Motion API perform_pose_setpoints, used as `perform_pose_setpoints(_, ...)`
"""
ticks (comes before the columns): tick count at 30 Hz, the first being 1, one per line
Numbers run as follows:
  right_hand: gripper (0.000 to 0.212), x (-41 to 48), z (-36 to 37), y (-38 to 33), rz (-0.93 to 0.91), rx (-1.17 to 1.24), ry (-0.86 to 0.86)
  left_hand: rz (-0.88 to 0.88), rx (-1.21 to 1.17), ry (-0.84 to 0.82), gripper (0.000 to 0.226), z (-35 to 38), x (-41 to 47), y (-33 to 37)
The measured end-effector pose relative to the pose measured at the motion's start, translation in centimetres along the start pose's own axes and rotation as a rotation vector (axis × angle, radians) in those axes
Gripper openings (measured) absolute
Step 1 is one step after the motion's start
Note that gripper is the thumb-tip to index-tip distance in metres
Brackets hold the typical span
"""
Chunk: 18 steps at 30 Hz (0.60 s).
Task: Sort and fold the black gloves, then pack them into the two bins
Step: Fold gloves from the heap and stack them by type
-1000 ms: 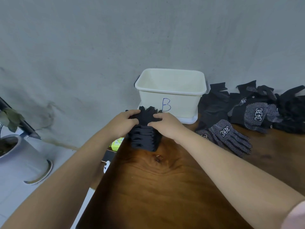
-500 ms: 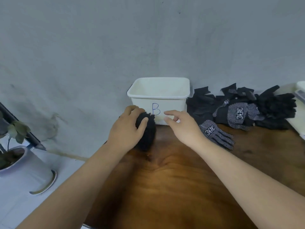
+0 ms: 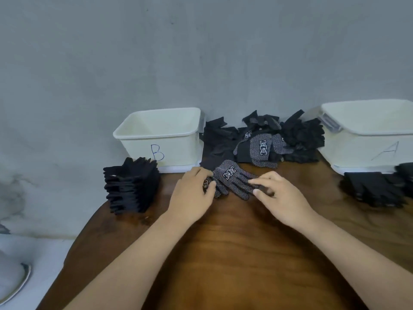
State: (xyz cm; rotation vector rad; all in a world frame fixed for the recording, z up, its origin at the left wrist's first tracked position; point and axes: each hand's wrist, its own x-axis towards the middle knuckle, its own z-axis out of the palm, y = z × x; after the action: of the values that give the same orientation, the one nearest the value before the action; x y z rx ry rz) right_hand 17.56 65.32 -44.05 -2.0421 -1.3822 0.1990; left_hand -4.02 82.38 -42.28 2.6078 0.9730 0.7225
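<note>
Head cam is the only view I get from here, so here goes. Both hands are at the middle of the wooden table (image 3: 223, 253), working on one dotted glove (image 3: 232, 177) that lies flat, palm side with the white logo facing up. It sits just in front of the loose glove pile (image 3: 290, 139), which runs along the table's back edge between the two bins.

My left hand (image 3: 192, 198) has thumb and fingers curled round the glove's cuff end, so that's a proper grip. The right hand (image 3: 283, 198) has its fingers lying over the glove's fingertips with the thumb tucked close. It's blurry there, so I can't tell whether it's pinching or just touching.

Bin B (image 3: 161, 139) is at the back left and bin A (image 3: 368, 139) at the back right, both white. There's a folded stack (image 3: 131, 186) at the table's left edge, touching bin B's front corner. Another dark stack (image 3: 377, 189) sits by the right edge, in front of bin A.
</note>
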Motion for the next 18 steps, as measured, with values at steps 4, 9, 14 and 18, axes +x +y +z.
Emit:
perform_pose_setpoints(4,0.045,-0.8,0.3,2.1,-0.170,-0.219,-0.239,0.023,0.082,-0.001,0.031,3.2,0.5,0.1)
perform_pose_setpoints(9,0.050,-0.7,0.4,2.3,-0.212,-0.349,-0.245,-0.025,0.012,0.026,0.038,5.0,0.3,-0.5)
perform_pose_setpoints(14,0.042,-0.4,-1.9,4.7,-0.219,-0.312,-0.107,-0.078,-0.121,0.042,0.039,5.3,0.2,-1.2)
perform_pose_setpoints(18,0.024,-1.2,-4.2,8.7,-0.175,-0.246,0.023,-0.063,-0.111,0.055,0.034,5.3,0.1,-1.0)
